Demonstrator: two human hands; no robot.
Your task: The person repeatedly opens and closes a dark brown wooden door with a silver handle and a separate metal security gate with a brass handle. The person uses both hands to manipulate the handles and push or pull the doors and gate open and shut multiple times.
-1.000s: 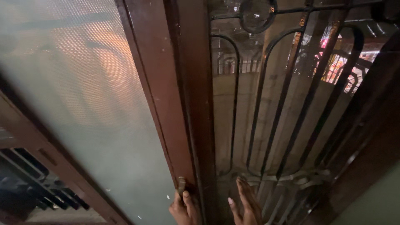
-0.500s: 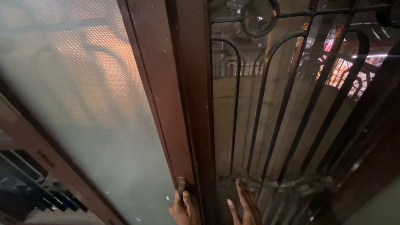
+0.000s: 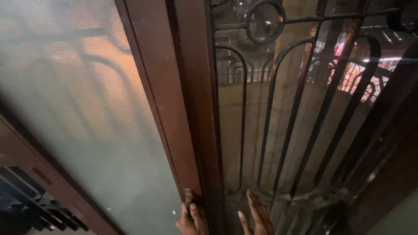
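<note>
My left hand (image 3: pixel 190 219) has its fingers curled shut around the small metal handle (image 3: pixel 188 196) at the bottom of the brown wooden frame (image 3: pixel 174 100). My right hand (image 3: pixel 257 215) is flat, fingers spread, against the mesh (image 3: pixel 230 130) beside it. Frosted glass pane (image 3: pixel 82 109) to the left; dark curved iron grille (image 3: pixel 283 109) stands behind the mesh.

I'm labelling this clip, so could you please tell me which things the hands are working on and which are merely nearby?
In hand:
left hand on small metal latch handle
brown wooden window frame
right hand against black iron grille

Nearby:
frosted glass pane
dark slatted vent
</note>
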